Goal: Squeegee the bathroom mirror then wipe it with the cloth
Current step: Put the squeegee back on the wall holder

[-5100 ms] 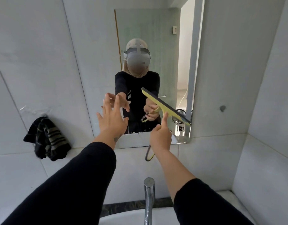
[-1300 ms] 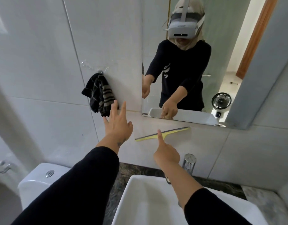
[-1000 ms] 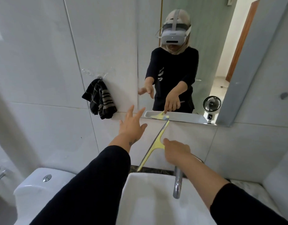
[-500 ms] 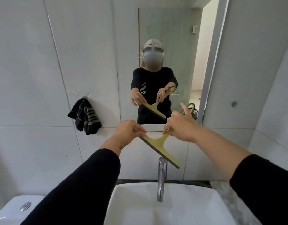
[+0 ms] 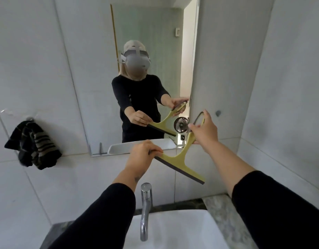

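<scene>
A yellow squeegee (image 5: 181, 161) with a dark rubber blade hangs in front of the wall just under the mirror (image 5: 94, 72). My right hand (image 5: 205, 131) grips its handle near the mirror's lower right corner. My left hand (image 5: 142, 156) pinches the upper left end of the blade. The blade slants down to the right, apart from the glass. A dark striped cloth (image 5: 33, 144) hangs from a hook on the tiled wall at the left.
A chrome faucet (image 5: 145, 209) rises over the white sink (image 5: 173, 229) directly below my hands. The mirror reflects me, a small fan and a doorway. A tiled side wall (image 5: 290, 87) closes in on the right. A marble counter (image 5: 220, 209) edges the sink.
My right hand has lifted the squeegee handle up and to the right toward the mirror's corner. My left hand has stayed pinched on the blade end. The view tilted slightly.
</scene>
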The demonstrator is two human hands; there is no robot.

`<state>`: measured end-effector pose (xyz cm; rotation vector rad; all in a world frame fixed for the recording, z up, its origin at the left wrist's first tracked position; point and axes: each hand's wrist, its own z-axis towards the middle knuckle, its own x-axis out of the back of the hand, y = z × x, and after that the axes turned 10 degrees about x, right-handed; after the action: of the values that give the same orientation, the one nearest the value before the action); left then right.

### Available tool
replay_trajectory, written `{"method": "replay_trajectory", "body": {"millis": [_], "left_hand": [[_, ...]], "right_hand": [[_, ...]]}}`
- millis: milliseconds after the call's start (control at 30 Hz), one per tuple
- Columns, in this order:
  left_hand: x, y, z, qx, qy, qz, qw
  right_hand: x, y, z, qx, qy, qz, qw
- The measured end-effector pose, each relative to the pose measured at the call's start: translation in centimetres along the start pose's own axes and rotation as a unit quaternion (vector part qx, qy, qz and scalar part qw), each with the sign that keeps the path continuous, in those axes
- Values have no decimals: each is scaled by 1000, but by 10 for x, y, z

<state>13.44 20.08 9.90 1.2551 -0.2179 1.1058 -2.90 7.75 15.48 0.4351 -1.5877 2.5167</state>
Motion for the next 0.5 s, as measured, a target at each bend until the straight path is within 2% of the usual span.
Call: {"method": "replay_trajectory", "body": {"millis": [167, 367, 500], "left_hand": [[-63, 2, 21, 12, -34, 8, 999], [-128, 17, 51, 1, -77, -21, 997], [-160, 22, 69, 3, -97, -29, 995]], "right_hand": [[17, 33, 28, -24, 19, -30, 999], [37, 70, 77, -2, 56, -65, 996], [45, 87, 104, -3, 48, -72, 996]]}}
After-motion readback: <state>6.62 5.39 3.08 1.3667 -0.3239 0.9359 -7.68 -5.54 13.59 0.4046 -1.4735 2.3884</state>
